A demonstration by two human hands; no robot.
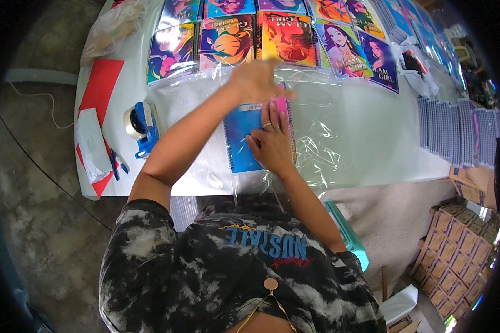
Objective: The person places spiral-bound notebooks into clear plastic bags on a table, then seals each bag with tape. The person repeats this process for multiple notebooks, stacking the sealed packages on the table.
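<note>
In front of me a spiral notebook (pixel 241 133) with a blue and pink cover lies on the table. Loose clear plastic film (pixel 319 141) spreads about it and shines with creases. My right hand (pixel 273 145) rests on the notebook's right half, fingers stretched out flat and a ring on one of them. At the notebook's far edge is my left hand (pixel 256 80), reaching across from the left; motion blurs its fingers, so whether it grips the film cannot be made out.
Bright illustrated notebooks (pixel 286 39) lie in rows along the far side. A blue tape dispenser (pixel 145 130), a blue-handled tool (pixel 118 164), a white packet (pixel 94 145) and red sheets (pixel 101 83) are at left. Stacked spiral notebooks (pixel 455 132) stand right; cartons (pixel 455 238) sit below.
</note>
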